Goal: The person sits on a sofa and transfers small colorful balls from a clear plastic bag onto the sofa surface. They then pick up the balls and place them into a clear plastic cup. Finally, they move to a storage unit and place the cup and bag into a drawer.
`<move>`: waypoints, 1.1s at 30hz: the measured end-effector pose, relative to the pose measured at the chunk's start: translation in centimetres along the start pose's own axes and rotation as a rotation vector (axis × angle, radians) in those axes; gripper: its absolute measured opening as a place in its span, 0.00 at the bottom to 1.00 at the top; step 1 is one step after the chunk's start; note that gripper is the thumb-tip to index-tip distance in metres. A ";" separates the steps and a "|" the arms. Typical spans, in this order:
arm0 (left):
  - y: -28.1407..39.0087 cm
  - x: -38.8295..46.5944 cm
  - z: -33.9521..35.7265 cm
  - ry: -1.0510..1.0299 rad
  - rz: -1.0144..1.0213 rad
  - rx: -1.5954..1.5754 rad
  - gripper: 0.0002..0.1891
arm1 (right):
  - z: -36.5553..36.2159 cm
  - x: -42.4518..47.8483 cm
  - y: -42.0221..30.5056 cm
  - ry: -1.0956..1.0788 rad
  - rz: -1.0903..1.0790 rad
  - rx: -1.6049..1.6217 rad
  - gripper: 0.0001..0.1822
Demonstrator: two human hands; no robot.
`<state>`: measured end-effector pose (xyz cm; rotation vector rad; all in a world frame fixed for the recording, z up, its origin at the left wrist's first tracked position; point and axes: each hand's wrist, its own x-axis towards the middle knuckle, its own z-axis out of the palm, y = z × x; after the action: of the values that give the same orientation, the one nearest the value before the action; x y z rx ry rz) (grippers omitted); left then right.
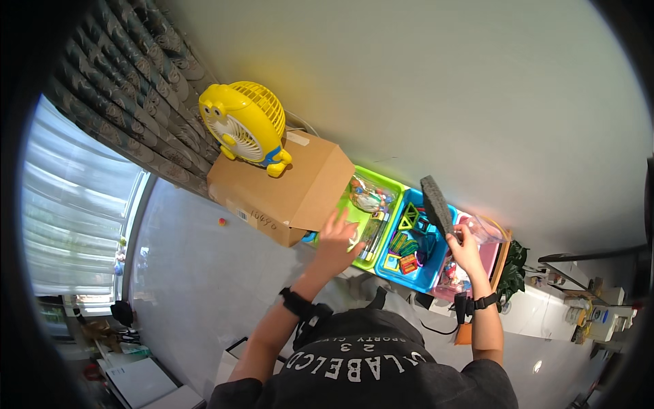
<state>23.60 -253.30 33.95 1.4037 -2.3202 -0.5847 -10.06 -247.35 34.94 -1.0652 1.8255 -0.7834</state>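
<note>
My right hand (pixel 465 251) grips the lower end of a thin dark grey slab (pixel 437 202), foam or felt by its look, above the blue plastic bin (pixel 436 271). That bin holds coloured frame-like toy tiles (pixel 406 244), some of them triangular. With fingers apart and nothing held, my left hand (pixel 334 248) is over the near left part of the green plastic bin (pixel 391 184). Inside the green bin are a clear bag of small toys (pixel 369 195) and several marker-like sticks (pixel 375 235). Whether my left fingers touch the bin cannot be told.
A cardboard box (pixel 286 199) stands left of the bins, partly over the green one, with a yellow fan (pixel 245 125) on top. At right is a pink bin (pixel 490 255) with a clear plastic bag (pixel 480 230). Beyond are a wall (pixel 409 92) and a plant (pixel 512 266).
</note>
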 end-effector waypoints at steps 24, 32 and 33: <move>-3.7 14.5 14.7 -0.304 -0.156 0.219 0.31 | 3.0 2.4 -4.1 0.126 0.081 0.381 0.11; -5.4 13.8 14.2 -0.206 -0.080 0.363 0.09 | 6.7 7.3 -5.1 0.145 -0.221 -0.004 0.21; -5.3 13.7 13.8 -0.208 -0.084 0.336 0.11 | 7.2 7.9 -5.6 0.146 -0.238 -0.077 0.21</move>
<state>14.50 -265.55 20.78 1.6641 -2.6299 -0.3919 -3.76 -257.51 33.57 -1.3228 1.8847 -0.9583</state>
